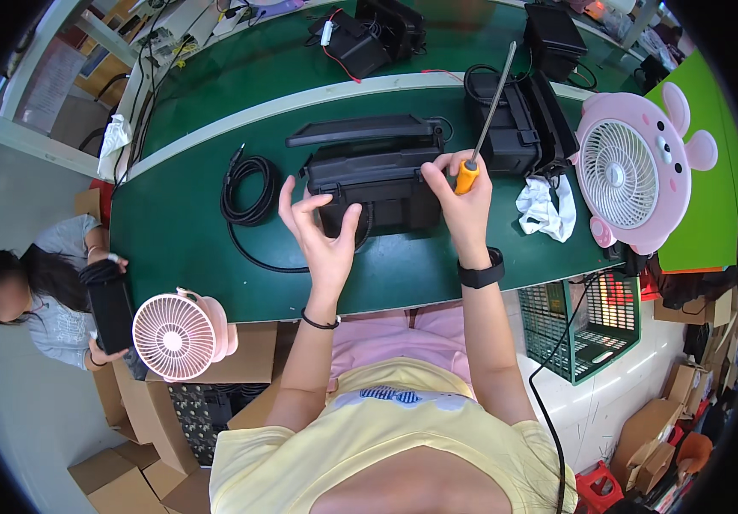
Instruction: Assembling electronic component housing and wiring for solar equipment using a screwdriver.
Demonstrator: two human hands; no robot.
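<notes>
I see black case [375, 182] on green table [437, 274], dead ahead; left hand [322, 233] spread wide, fingertips on its near-left edge; right hand [463, 193] fisted round orange-handled screwdriver [482, 128], shaft pointing up-away, nearer case's right end.

Small assembly workshop, long green workbench [437, 274] with white edging, black device housings [377, 176] along it, coiled cable [247, 190], cardboard boxes [129, 471] stacked on floor, another worker [39, 287] seated nearby.

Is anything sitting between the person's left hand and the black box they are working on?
Nothing visible does. The left hand already has its fingers on the front of the black box; the right hand, holding the orange-handled screwdriver, rests on its right end.
</notes>
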